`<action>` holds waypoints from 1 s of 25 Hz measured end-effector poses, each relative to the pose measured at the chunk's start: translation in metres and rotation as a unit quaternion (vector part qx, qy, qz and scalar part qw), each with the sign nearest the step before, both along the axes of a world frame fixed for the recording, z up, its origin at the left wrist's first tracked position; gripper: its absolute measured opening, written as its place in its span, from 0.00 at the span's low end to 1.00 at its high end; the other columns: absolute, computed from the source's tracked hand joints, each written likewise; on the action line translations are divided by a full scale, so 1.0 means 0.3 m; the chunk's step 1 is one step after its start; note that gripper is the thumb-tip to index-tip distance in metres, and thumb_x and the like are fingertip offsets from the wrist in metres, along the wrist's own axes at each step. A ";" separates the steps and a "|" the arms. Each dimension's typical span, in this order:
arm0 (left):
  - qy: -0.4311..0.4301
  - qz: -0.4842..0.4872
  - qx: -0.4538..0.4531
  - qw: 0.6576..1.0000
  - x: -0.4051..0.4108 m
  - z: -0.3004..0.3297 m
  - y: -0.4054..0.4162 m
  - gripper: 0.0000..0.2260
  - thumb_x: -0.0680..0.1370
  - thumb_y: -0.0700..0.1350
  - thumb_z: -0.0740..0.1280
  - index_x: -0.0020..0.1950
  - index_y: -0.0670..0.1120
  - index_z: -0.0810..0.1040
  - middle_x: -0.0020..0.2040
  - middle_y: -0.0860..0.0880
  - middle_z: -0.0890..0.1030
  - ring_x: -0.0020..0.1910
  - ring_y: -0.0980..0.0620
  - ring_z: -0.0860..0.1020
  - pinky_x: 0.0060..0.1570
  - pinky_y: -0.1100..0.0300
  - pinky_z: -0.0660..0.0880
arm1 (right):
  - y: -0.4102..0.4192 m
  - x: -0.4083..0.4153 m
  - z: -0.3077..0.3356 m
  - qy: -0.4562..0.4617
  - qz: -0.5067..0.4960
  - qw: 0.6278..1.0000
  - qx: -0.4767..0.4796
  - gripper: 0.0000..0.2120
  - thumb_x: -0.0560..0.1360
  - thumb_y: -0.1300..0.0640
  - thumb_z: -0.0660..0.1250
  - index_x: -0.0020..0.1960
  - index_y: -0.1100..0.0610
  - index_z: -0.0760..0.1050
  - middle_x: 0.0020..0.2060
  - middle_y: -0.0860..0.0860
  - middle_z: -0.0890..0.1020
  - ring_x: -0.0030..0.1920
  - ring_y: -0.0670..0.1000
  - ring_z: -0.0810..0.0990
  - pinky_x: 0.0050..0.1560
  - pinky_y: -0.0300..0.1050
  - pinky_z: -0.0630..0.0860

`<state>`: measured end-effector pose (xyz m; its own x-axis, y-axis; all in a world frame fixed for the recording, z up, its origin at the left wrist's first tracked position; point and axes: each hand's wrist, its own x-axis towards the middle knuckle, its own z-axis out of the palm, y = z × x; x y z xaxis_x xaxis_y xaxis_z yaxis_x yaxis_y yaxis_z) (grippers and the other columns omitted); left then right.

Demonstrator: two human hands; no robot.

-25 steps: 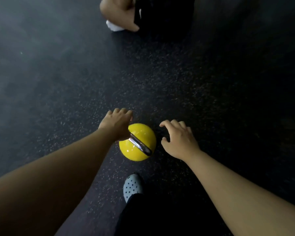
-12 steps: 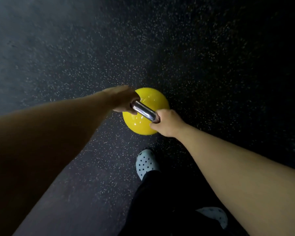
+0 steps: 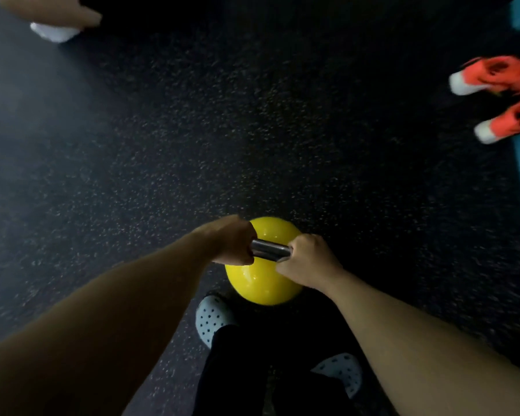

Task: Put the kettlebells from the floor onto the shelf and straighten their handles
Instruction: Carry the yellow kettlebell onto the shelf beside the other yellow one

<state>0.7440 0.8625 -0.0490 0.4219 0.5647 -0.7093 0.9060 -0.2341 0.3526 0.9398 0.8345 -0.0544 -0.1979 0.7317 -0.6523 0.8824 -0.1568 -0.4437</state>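
Item: yellow kettlebell (image 3: 263,283), lower centre of frame above the dark speckled floor (image 3: 162,145), likely heavy, rigid and glossy-slick, best taken by its steel handle (image 3: 270,250), where left hand (image 3: 233,243) and right hand (image 3: 306,259) each have their grip clenched.

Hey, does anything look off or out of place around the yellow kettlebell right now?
Nothing stands out. Both hands, left hand and right hand, grip the shiny metal handle of the round yellow kettlebell over dark speckled floor; no spill or damage is visible.
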 end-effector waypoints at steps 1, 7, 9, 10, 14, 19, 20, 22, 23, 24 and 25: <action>-0.014 -0.017 -0.003 1.000 0.082 0.026 0.022 0.05 0.68 0.51 0.69 0.42 0.53 0.80 0.34 0.53 0.79 0.33 0.53 0.78 0.33 0.58 0.77 | -0.013 0.076 0.026 -0.004 -0.026 1.000 -0.002 0.12 0.59 0.48 0.68 0.26 0.54 0.69 0.26 0.49 0.75 0.30 0.54 0.76 0.27 0.39 0.64; -0.059 -0.137 0.013 0.989 0.672 0.313 0.145 0.02 0.71 0.50 0.68 0.40 0.55 0.76 0.35 0.53 0.79 0.34 0.54 0.78 0.30 0.57 0.75 | -0.044 0.616 0.348 -0.023 -0.153 0.988 0.024 0.12 0.58 0.50 0.68 0.24 0.52 0.67 0.23 0.46 0.72 0.24 0.47 0.72 0.22 0.38 0.64; -0.070 -0.181 0.030 0.981 0.848 0.420 0.203 0.02 0.70 0.51 0.68 0.41 0.54 0.77 0.35 0.52 0.79 0.35 0.51 0.79 0.34 0.54 0.80 | -0.028 0.774 0.463 -0.027 -0.176 0.983 0.045 0.13 0.60 0.51 0.69 0.24 0.52 0.66 0.23 0.45 0.70 0.22 0.44 0.68 0.21 0.39 0.62; -0.073 -0.209 0.044 0.974 0.943 0.482 0.234 0.04 0.70 0.51 0.68 0.42 0.53 0.79 0.35 0.52 0.78 0.35 0.50 0.79 0.35 0.53 0.80 | -0.023 0.854 0.523 -0.042 -0.191 0.979 0.056 0.14 0.60 0.50 0.69 0.25 0.51 0.65 0.23 0.45 0.69 0.22 0.44 0.67 0.21 0.39 0.61; -0.088 -0.320 0.127 0.935 1.339 0.679 0.382 0.11 0.70 0.55 0.67 0.47 0.50 0.82 0.36 0.51 0.79 0.38 0.47 0.81 0.33 0.58 0.75 | 0.022 1.175 0.683 -0.078 -0.269 0.951 0.130 0.18 0.61 0.49 0.69 0.24 0.52 0.62 0.22 0.46 0.66 0.24 0.50 0.70 0.21 0.39 0.56; -0.136 -0.447 0.260 0.845 1.749 0.819 0.557 0.15 0.69 0.57 0.67 0.46 0.48 0.82 0.44 0.45 0.85 0.45 0.42 0.83 0.39 0.56 0.75 | 0.084 1.484 0.791 -0.125 -0.360 0.895 0.231 0.15 0.59 0.45 0.66 0.27 0.53 0.64 0.25 0.53 0.73 0.34 0.60 0.81 0.30 0.42 0.62; -0.147 -0.459 0.276 0.831 1.825 0.850 0.596 0.15 0.69 0.57 0.67 0.46 0.48 0.82 0.44 0.46 0.85 0.45 0.43 0.83 0.38 0.57 0.73 | 0.105 1.532 0.813 -0.144 -0.371 0.883 0.249 0.15 0.59 0.45 0.66 0.27 0.53 0.64 0.25 0.53 0.73 0.34 0.62 0.81 0.30 0.43 0.63; -0.170 -0.478 0.292 0.811 1.953 0.885 0.656 0.13 0.70 0.56 0.67 0.46 0.49 0.82 0.44 0.46 0.84 0.45 0.43 0.82 0.37 0.58 0.69 | 0.160 1.627 0.849 -0.199 -0.377 0.860 0.280 0.14 0.61 0.45 0.68 0.30 0.55 0.71 0.29 0.56 0.80 0.36 0.62 0.82 0.30 0.45 0.67; -0.180 -0.485 0.299 0.802 2.015 0.898 0.695 0.12 0.71 0.56 0.66 0.46 0.49 0.81 0.44 0.46 0.84 0.45 0.43 0.82 0.36 0.57 0.69 | 0.194 1.675 0.868 -0.227 -0.383 0.849 0.284 0.13 0.62 0.45 0.68 0.33 0.55 0.75 0.32 0.56 0.82 0.37 0.61 0.82 0.31 0.45 0.70; -0.191 -0.490 0.310 0.792 2.068 0.914 0.732 0.12 0.71 0.56 0.66 0.45 0.50 0.81 0.43 0.46 0.84 0.44 0.42 0.82 0.35 0.56 0.67 | 0.229 1.716 0.890 -0.248 -0.389 0.841 0.283 0.13 0.62 0.44 0.68 0.35 0.54 0.77 0.34 0.55 0.82 0.38 0.60 0.82 0.33 0.45 0.72; -0.213 -0.492 0.329 0.777 2.116 0.926 0.769 0.12 0.71 0.57 0.67 0.44 0.50 0.81 0.42 0.47 0.84 0.43 0.42 0.82 0.34 0.56 0.66 | 0.264 1.757 0.907 -0.259 -0.392 0.836 0.283 0.12 0.63 0.44 0.67 0.36 0.53 0.77 0.34 0.54 0.82 0.38 0.59 0.82 0.34 0.45 0.72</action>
<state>1.3789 1.0932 0.2288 0.9967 0.0003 -0.0810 0.0070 -0.9966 0.0818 1.4669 0.9136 0.2179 0.6896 0.7242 -0.0080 0.7030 -0.6720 -0.2329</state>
